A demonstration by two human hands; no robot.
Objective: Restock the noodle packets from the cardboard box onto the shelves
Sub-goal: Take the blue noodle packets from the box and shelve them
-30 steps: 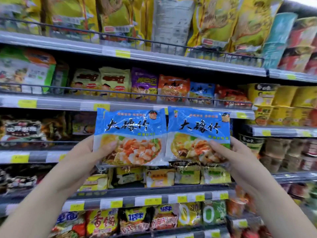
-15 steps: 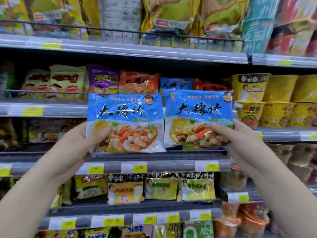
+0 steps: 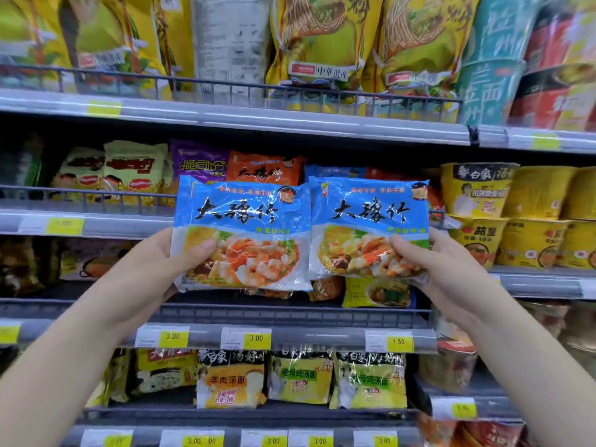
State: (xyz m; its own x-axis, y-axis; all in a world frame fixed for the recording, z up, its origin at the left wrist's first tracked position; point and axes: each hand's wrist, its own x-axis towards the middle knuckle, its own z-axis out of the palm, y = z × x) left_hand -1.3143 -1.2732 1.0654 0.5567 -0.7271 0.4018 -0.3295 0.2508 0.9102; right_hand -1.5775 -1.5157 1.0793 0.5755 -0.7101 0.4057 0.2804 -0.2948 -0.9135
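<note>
I hold two blue noodle packets side by side in front of the shelves. My left hand (image 3: 154,269) grips the left blue packet (image 3: 245,221) at its lower left corner, thumb on the front. My right hand (image 3: 442,269) grips the right blue packet (image 3: 371,214) at its lower right corner. Both packets stand upright and almost touch at their inner edges. They hang in front of the middle shelf (image 3: 96,224), where more blue packets (image 3: 335,171) show behind an orange packet (image 3: 264,169). The cardboard box is out of view.
A wire rail (image 3: 106,198) fronts the middle shelf. Big yellow noodle bags (image 3: 322,37) fill the top shelf. Yellow cup noodles (image 3: 477,188) stand at the right. Below, a shelf edge with price tags (image 3: 256,337) and yellow-green packets (image 3: 300,379).
The view has tilted up and the shelves have slid down in the frame. Both hands have kept their grip, with the two packets lifted toward the middle shelf.
</note>
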